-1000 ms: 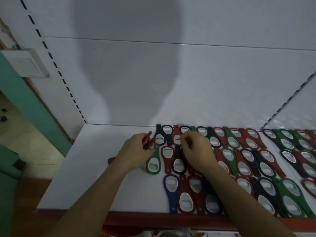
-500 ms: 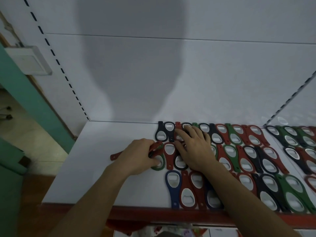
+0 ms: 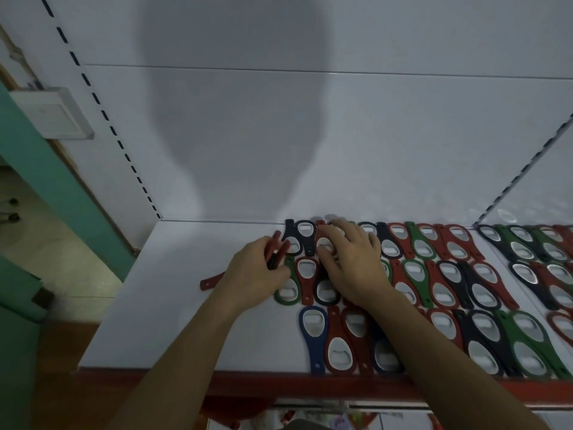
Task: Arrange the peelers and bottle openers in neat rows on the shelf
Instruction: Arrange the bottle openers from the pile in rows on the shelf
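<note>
The white shelf (image 3: 186, 305) carries bottle openers (image 3: 440, 274) in rows across its right half. The right hand (image 3: 353, 262) presses flat-fingered on the far row; the left hand (image 3: 254, 274) grips a spare bundle (image 3: 274, 249). Probably light, stiff, slick: pinch the handles.

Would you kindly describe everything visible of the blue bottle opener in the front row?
The blue bottle opener lies flat on the white shelf. Its oval ring head, with a silvery metal insert, points back, and its narrow handle, with a small hole, reaches the front edge. It looks like matte plastic. A red opener lies against its right side.
</note>
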A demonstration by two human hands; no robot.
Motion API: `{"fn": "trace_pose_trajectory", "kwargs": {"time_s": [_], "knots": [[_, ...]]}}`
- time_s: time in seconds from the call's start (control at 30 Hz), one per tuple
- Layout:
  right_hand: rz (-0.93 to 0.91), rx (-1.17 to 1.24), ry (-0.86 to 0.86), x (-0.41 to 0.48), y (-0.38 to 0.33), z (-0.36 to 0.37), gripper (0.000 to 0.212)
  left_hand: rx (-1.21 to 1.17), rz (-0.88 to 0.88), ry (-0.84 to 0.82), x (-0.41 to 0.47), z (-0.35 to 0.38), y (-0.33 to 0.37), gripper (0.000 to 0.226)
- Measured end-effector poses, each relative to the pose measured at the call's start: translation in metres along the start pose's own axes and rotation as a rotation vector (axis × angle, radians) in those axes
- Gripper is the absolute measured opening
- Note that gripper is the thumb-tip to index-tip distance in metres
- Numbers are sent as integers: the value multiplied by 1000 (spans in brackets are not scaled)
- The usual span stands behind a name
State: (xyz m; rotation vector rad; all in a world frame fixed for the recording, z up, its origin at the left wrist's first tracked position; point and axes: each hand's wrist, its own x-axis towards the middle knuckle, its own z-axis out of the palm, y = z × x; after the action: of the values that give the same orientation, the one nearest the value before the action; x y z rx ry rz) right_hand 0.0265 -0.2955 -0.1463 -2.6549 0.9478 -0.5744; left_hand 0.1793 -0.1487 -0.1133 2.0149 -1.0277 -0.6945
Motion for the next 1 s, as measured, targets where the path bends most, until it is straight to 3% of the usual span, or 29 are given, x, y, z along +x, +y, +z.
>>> {"fn": "trace_pose_trajectory", "kwargs": {"time_s": [0.1, 0.2, 0.4, 0.47, 0.6, 0.67, 0.8, 1.0], "knots": [[-72, 427, 43, 0, -22, -21, 32, -493, -63, -213, -6, -11, 8, 26], [4, 797, -94, 4, -48, -29, 23, -656, 19, -376, -15, -18, 6, 26], [23, 864, -98, 8, -62, -26, 1, -613, -24, -131, -27, -14, -7, 16], [81, 907, -106, 7, -58, -26, 5, -534, -29, -1, -32, -20, -12, 20], [93, 743, -299, -7, -52, -20, 7, -314, 111, 153, -42, -29, -28, 13], [29, 578, -327, -17, -53, -11, 12, -75, 213, 101, -49, -31, -33, 6], [-158, 357, -273, -31, -56, -3, 15, 357, 335, -108, -59, -25, -34, 13], [-239, 269, -223, -43, -45, -5, 21, 374, 313, -87, -79, -11, -42, 32]]}}
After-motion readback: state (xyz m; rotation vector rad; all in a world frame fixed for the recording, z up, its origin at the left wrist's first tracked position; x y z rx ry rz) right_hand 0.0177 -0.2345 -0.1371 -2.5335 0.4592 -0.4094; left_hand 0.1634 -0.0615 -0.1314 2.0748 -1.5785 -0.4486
